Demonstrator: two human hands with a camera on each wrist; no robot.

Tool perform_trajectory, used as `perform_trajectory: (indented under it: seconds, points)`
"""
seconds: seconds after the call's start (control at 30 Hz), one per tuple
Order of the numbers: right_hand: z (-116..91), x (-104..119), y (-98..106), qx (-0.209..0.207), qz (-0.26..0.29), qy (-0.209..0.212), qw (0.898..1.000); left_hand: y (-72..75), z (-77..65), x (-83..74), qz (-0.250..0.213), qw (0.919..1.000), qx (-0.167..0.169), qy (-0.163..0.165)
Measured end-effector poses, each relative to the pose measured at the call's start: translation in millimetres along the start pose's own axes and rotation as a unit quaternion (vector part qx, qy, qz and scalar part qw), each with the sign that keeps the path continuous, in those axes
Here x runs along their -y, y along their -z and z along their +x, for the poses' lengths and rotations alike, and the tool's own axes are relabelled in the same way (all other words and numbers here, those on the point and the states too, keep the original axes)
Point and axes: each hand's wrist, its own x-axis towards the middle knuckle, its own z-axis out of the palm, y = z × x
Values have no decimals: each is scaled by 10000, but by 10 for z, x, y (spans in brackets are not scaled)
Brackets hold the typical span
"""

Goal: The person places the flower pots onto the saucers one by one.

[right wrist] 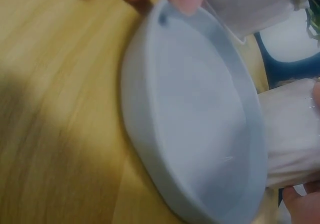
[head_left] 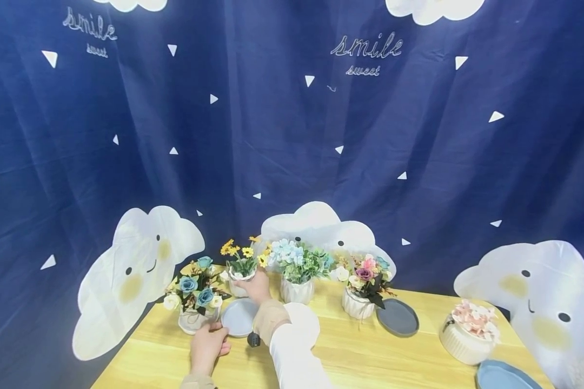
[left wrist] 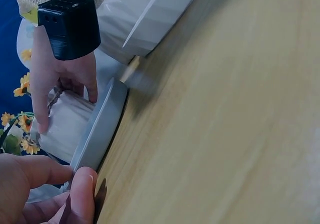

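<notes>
A pale grey-blue saucer (head_left: 238,319) lies near the table's left side. My left hand (head_left: 208,346) pinches its near rim between thumb and fingers, as the left wrist view shows. Behind the saucer, my right hand (head_left: 259,287) grips a white flowerpot (head_left: 237,286) with yellow flowers. In the right wrist view the pot (right wrist: 292,129) is just past the far rim of the saucer (right wrist: 200,104), which holds nothing. To the left stands a white pot with blue roses (head_left: 190,319), close to my left fingers.
A white pot with pale blue flowers (head_left: 297,292) stands right of my right hand. Farther right are a pot with mixed flowers (head_left: 357,303), a dark grey saucer (head_left: 397,317), a ribbed white pot with pink flowers (head_left: 467,340) and a blue saucer (head_left: 506,376). A curtain (head_left: 282,135) hangs behind.
</notes>
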Motion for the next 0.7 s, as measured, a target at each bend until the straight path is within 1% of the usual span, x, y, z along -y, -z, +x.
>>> perform_trajectory:
  seconds: [0.17,0.3,0.43,0.57,0.7]
  points:
    - [-15,-17,36,-167,19,-22,9999,-16,-11,-8,42,10000,37,11]
    - [-5,-25,61,-287,207,-62,9994,-20,-12,-18,46,10000,59,7]
    - [11,-28,83,-365,292,26,9989,-18,-14,-28,37,10000,55,-24]
    - [28,-7,102,-343,311,119,9989,-11,-21,-32,-53,9999,92,-53]
    - [29,55,121,-264,386,160,9988,1,-14,-23,-125,9999,92,-10]
